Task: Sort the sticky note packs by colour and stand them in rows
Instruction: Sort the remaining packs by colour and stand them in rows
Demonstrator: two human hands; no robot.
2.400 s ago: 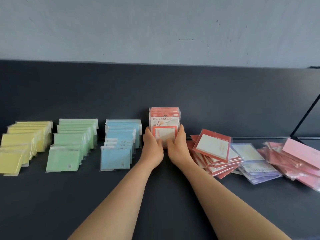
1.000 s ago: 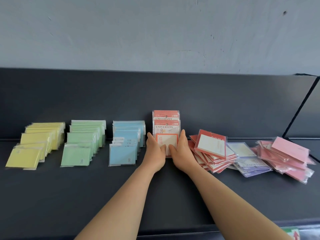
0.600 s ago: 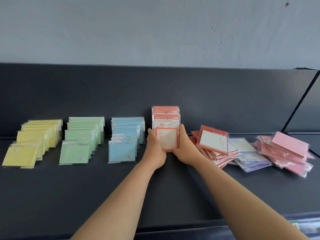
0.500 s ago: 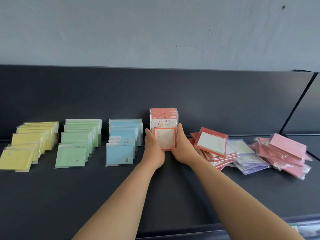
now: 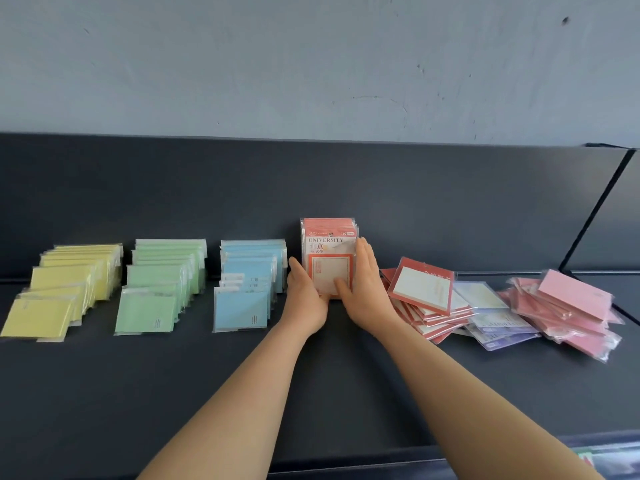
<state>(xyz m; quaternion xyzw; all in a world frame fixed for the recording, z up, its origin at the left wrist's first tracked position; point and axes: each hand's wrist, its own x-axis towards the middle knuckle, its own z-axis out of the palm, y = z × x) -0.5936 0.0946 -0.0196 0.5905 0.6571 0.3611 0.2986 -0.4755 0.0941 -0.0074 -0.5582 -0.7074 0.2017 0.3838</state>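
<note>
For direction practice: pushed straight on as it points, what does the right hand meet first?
The right hand touches the standing red packs; sliding alongside them, it would probably reach the back panel.

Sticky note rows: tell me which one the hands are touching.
The red row, between left hand and right hand; yellow row, green row and blue row stand untouched.
</note>
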